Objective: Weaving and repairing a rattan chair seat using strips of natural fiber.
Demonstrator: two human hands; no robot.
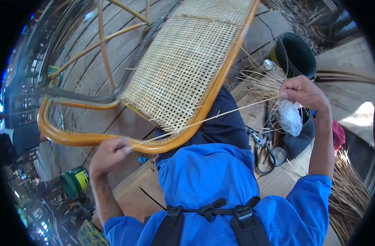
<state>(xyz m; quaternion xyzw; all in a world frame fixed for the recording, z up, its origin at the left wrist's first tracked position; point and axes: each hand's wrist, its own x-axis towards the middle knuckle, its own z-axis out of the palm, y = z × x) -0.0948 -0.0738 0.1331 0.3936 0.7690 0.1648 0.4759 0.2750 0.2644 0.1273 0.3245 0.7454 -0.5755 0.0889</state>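
A long pale cane strand [232, 110] stretches taut across my lap, between my two hands. My left hand [108, 155] is closed on its left end, beside the curved lower frame. Something small and greyish shows at those fingers, too small to name. Raised at the right, my right hand [304, 95] pinches the other end. The strand passes over the lower edge of a woven cane panel [183, 65]. That panel sits in a glossy orange-brown rattan frame [215, 84], which leans across my legs. Short loose strand ends stick out along the panel's lower edge.
Below my right hand lie a crumpled clear plastic bag [290, 118] and black-handled scissors [264, 152]. A dark bucket [296, 55] stands at the far right. Loose cane strips [349, 192] lie at the near right. A green bucket [74, 182] is at the left.
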